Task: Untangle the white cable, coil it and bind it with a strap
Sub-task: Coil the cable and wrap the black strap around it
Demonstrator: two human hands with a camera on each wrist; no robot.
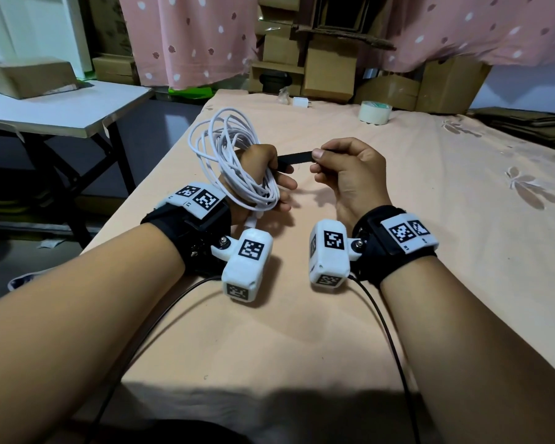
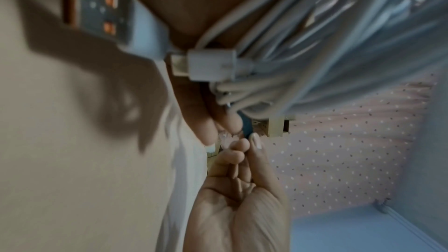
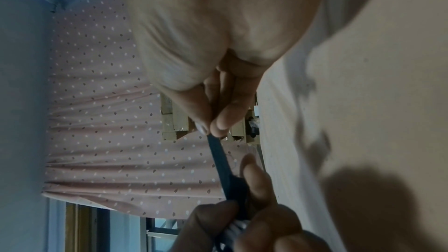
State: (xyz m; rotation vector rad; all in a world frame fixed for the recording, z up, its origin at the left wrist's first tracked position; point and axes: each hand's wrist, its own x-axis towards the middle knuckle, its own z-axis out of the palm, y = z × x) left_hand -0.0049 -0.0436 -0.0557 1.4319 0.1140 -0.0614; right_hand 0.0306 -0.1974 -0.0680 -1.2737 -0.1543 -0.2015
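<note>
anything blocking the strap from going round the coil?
Nothing visible in the way. The right hand pinches the free end of the black strap, pulled out from the left hand, which grips the coiled white cable. Only the left hand's own fingers sit at the wrap point.

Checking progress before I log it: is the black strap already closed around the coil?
No: the right hand pinches the black strap stretched out straight from the white cable coil.
</note>
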